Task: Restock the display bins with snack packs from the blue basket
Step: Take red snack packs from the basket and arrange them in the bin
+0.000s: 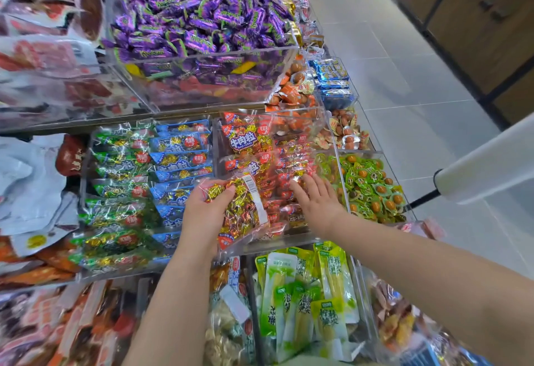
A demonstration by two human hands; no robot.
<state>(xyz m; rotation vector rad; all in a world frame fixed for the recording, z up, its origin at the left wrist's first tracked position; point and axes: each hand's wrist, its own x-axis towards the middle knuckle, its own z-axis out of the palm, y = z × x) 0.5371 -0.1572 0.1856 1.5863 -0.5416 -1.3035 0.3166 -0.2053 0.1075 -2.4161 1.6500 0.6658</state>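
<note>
Red first: take the clear bin point(289, 243) of red packs point(245, 140) as the mark for everything else. Over its front left corner, note the left hand point(206, 215), thumb on top and fingers curled beneath, gripping a snack pack point(239, 209) of gold and red sweets, barcode label facing up. Inside the bin, toward its right wall, note the right hand point(316, 202), fingers straight and spread, pressing flat on the stock already there. Probably mid-placement: clearing a slot, then laying the new pack in. To do it well, keep pressing and ease the loose stock toward the bin's far wall to open a gap at the front. Turn the pack printed side up to match its neighbours, then lower it flat, not on edge. Stop short of the front wall to avoid a slide-out. Keep clear of the blue packs point(179, 160) left of the bin and the green packs point(367, 189) right of it. Cannot make out the blue basket anywhere around the bin.
</note>
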